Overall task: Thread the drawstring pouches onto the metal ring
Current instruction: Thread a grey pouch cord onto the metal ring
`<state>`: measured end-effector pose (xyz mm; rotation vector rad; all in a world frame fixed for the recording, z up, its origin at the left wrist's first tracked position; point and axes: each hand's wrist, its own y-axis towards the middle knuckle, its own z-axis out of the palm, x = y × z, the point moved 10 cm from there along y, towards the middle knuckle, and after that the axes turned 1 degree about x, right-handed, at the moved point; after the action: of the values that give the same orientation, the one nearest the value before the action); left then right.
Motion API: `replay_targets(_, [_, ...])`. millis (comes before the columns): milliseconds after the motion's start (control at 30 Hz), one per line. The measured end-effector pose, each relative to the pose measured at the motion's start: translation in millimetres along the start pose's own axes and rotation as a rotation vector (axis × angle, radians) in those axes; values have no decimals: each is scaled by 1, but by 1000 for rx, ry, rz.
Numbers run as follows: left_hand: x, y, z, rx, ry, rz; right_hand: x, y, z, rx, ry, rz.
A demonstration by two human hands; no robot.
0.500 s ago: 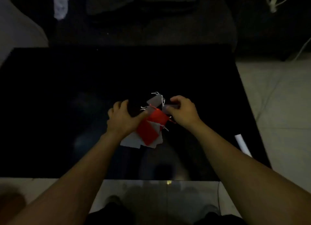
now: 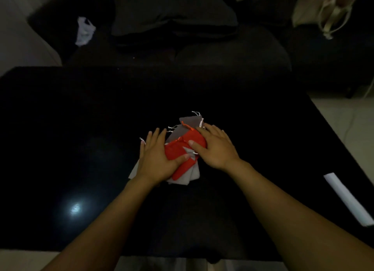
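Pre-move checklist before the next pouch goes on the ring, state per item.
1. Pouches gathered in one pile: ok, red pouches and grey pouches overlap on the black table.
2. Left hand on pile: ok, fingers flat on it.
3. Right hand on pile: ok, fingers extended over a red pouch.
4. Metal ring located: cannot tell, none visible, possibly under hands or fabric.
5. Drawstring accessible: ok, white cord ends stick out at the far edge.
6. Single pouch isolated for threading: not ok, neither hand pinches one.
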<state>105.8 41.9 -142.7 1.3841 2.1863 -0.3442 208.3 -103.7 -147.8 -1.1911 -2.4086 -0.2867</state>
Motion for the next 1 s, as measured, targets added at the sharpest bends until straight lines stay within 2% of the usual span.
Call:
replay_targets(100, [3, -7, -14, -39, -24, 5, -3, -18, -3, 19, 16, 30])
replay_targets(200, [-10, -19, -27, -50, 42, 28, -9, -34, -15, 9, 165, 56])
replay_targets(333, [-44, -46, -47, -72, -85, 75, -21, -61, -29, -10, 141, 165])
replay_targets(433, [-66, -69, -51, -67, -262, 83, -31, -82, -27, -3, 328, 345])
replay_targets(533, [-78, -75, -49, -26, -389, -32, -34, -99, -32, -41, 655, 414])
replay_targets(633, [-82, -85, -35, 106, -679, -241, -24, -118, -55, -177, 1160, 358])
replay_targets(733, [-114, -97, -25, 314, -1073, -311, 7, -127, -88, -179, 1432, 215])
replay_targets(767, [-127, -94, -29, 345, -1166, -284, 16, -125, -102, -174, 1447, 159])
replay_targets(833, [-142, -83, -39, 307, -1214, -190, 30, -122, -118, -171, 1401, 64])
replay_targets(1000, [-136, -62, -63, 73, -1109, -13, 46, -114, -126, -184, 1232, 5])
